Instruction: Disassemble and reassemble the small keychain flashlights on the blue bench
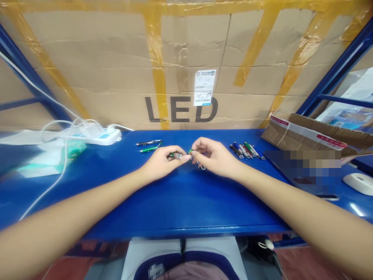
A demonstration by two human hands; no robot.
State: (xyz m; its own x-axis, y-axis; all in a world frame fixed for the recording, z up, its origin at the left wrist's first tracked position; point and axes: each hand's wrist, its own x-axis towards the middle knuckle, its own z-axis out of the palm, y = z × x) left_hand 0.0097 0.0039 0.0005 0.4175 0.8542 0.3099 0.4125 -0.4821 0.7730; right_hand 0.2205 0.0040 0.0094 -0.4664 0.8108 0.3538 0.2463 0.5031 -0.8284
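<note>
Over the middle of the blue table (186, 198), my left hand (163, 161) is closed on a green penlight tube (175, 156) with a silvery end. Close beside it, my right hand (211, 157) pinches a small green end piece (190, 152). A silver clasp (201, 167) hangs below those fingers. The fingertips of both hands almost meet, and I cannot tell whether the two green parts touch. Behind my left hand lie a black penlight (149, 142) and a green penlight (149, 149). Right of my right hand, several penlights (247, 150) in different colours lie in a row.
A large taped carton (116, 77) marked LED stands along the back. On the left are a white power strip (107, 136), cables and a green-white packet (49, 157). An open cardboard box (305, 134), a dark flat device (279, 165) and a white mouse (359, 182) occupy the right.
</note>
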